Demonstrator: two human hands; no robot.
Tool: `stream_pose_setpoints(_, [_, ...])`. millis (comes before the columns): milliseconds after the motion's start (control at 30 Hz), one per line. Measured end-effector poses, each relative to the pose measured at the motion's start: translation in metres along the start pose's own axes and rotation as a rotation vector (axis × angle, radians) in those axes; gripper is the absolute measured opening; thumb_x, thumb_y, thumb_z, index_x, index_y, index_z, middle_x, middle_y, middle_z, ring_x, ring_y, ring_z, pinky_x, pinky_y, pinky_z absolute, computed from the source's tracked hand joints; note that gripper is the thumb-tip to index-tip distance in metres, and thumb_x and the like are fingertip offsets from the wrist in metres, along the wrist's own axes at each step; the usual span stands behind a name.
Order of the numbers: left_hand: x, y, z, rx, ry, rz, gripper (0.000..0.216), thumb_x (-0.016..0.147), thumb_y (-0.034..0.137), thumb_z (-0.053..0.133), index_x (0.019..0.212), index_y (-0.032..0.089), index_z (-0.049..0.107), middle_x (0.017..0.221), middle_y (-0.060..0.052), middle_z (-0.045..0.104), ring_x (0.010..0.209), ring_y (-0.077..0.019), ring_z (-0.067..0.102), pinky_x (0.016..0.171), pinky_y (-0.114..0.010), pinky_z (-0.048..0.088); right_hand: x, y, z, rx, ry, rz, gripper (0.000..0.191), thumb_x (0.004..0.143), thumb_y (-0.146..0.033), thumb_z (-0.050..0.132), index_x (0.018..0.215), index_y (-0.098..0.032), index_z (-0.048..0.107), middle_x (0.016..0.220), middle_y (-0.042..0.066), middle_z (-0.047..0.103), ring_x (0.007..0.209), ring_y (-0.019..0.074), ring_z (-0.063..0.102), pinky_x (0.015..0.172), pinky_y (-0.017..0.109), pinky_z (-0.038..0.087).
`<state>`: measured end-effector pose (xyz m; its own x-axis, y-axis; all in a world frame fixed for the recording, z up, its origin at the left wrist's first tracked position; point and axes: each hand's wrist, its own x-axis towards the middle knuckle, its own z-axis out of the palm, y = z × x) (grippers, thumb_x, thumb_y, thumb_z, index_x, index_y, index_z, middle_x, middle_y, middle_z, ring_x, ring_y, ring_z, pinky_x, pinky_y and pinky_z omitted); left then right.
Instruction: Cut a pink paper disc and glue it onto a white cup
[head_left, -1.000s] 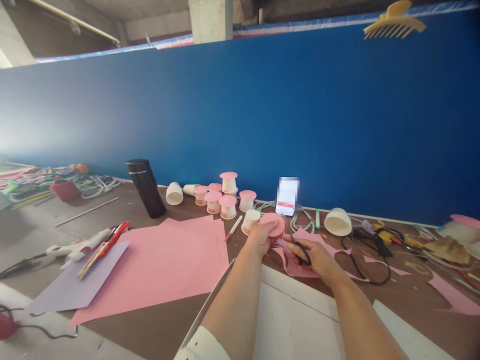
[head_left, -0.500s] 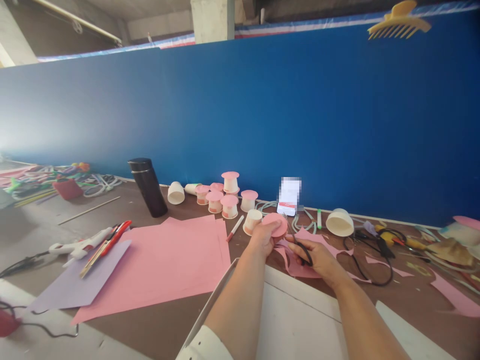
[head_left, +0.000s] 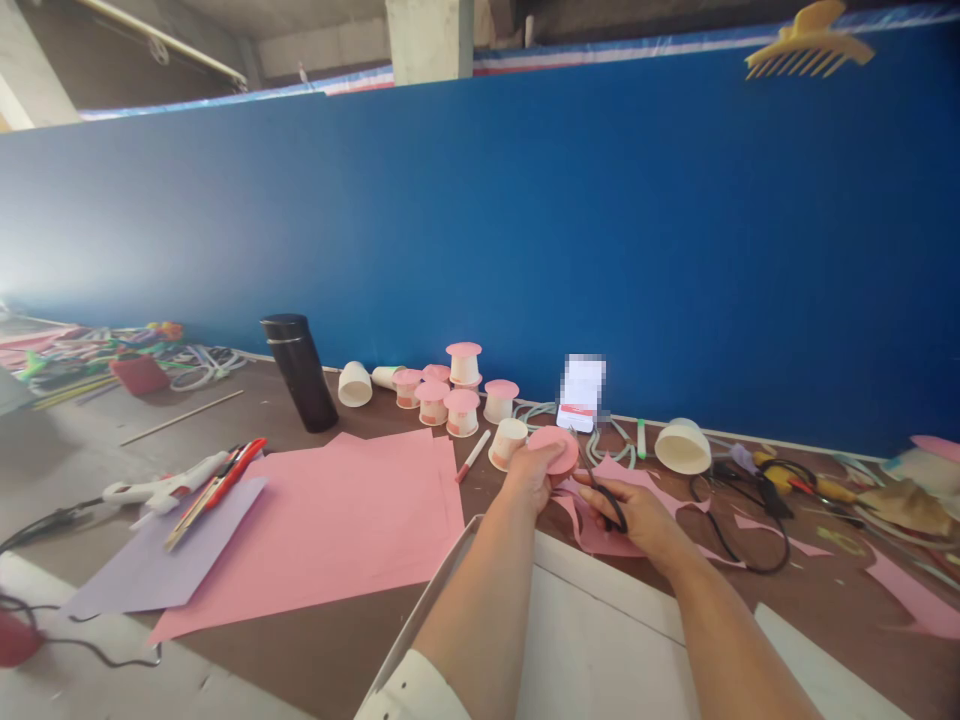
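A round pink paper disc [head_left: 553, 450] is pinched in my left hand [head_left: 531, 478], thumb on top. My right hand [head_left: 628, 510] grips black-handled scissors [head_left: 616, 512], whose blades point up at the disc's right edge. Whether the blades touch the paper I cannot tell. Beneath both hands lie pink paper offcuts [head_left: 611, 540]. An upright paper cup [head_left: 508, 444] stands just left of the disc. Behind it are several upturned paper cups topped with pink discs [head_left: 461, 402], one of them stacked higher. A red-and-white marker [head_left: 472, 456] lies beside the upright cup.
Pink sheets [head_left: 337, 510] cover the table to the left, with a purple sheet [head_left: 142, 570], a glue gun [head_left: 165, 490] and a red utility knife [head_left: 216, 495]. A black flask [head_left: 300, 375] stands behind. A phone [head_left: 581, 392] leans near the blue partition [head_left: 525, 230]. Cables [head_left: 750, 540] and scraps lie right.
The whole view has shifted slightly, so things sit a little further right. Both hands keep their hold on the disc and the scissors.
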<state>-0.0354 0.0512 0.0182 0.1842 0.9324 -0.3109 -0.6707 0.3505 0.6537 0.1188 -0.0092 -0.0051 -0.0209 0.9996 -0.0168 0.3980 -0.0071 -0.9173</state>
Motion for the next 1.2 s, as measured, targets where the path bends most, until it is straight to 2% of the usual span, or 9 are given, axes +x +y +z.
stream_pose_setpoints(233, [0.0016, -0.0015, -0.0005, -0.005, 0.01, 0.003, 0.022, 0.073, 0.006, 0.072, 0.093, 0.009, 0.063, 0.082, -0.01, 0.068, 0.068, -0.0197, 0.067, 0.06, -0.031, 0.059, 0.0028, 0.0088, -0.0016, 0.007, -0.007, 0.004, 0.068, 0.079, -0.058, 0.068, 0.13, -0.013, 0.067, 0.062, 0.0, 0.062, 0.062, 0.0177, 0.054, 0.064, 0.032, 0.043])
stream_pose_setpoints(433, [0.0007, -0.0012, 0.0003, -0.006, 0.014, 0.007, 0.02, 0.074, 0.005, 0.072, 0.091, 0.01, 0.063, 0.079, -0.009, 0.067, 0.069, -0.02, 0.067, 0.062, -0.032, 0.06, 0.0017, 0.0076, -0.0028, -0.038, 0.0, 0.013, 0.068, 0.079, -0.06, 0.067, 0.13, -0.016, 0.067, 0.061, 0.0, 0.061, 0.063, 0.0184, 0.054, 0.065, 0.033, 0.044])
stream_pose_setpoints(667, [0.0014, 0.0009, -0.001, -0.01, 0.005, 0.002, 0.02, 0.075, 0.006, 0.072, 0.092, 0.01, 0.062, 0.086, -0.011, 0.068, 0.074, -0.0213, 0.067, 0.061, -0.034, 0.06, 0.0005, 0.0029, -0.0008, -0.018, 0.0, 0.019, 0.068, 0.077, -0.06, 0.068, 0.129, -0.015, 0.068, 0.063, 0.001, 0.063, 0.064, 0.0188, 0.056, 0.066, 0.033, 0.044])
stream_pose_setpoints(1033, [0.0015, 0.0, -0.0016, -0.024, 0.002, -0.004, 0.025, 0.073, 0.006, 0.074, 0.093, 0.011, 0.062, 0.084, -0.01, 0.069, 0.072, -0.0202, 0.068, 0.063, -0.033, 0.06, -0.0001, 0.0023, -0.0023, -0.091, 0.003, 0.014, 0.066, 0.08, -0.06, 0.065, 0.13, -0.016, 0.068, 0.061, -0.001, 0.061, 0.063, 0.018, 0.056, 0.067, 0.032, 0.044])
stream_pose_setpoints(1200, [0.0003, -0.0004, -0.0015, -0.027, 0.005, -0.008, 0.02, 0.075, 0.004, 0.07, 0.093, 0.011, 0.062, 0.083, -0.01, 0.069, 0.071, -0.0192, 0.067, 0.062, -0.032, 0.06, -0.001, -0.0006, -0.0019, -0.1, 0.001, 0.001, 0.066, 0.08, -0.059, 0.064, 0.129, -0.015, 0.068, 0.058, -0.001, 0.06, 0.06, 0.0178, 0.055, 0.065, 0.032, 0.044])
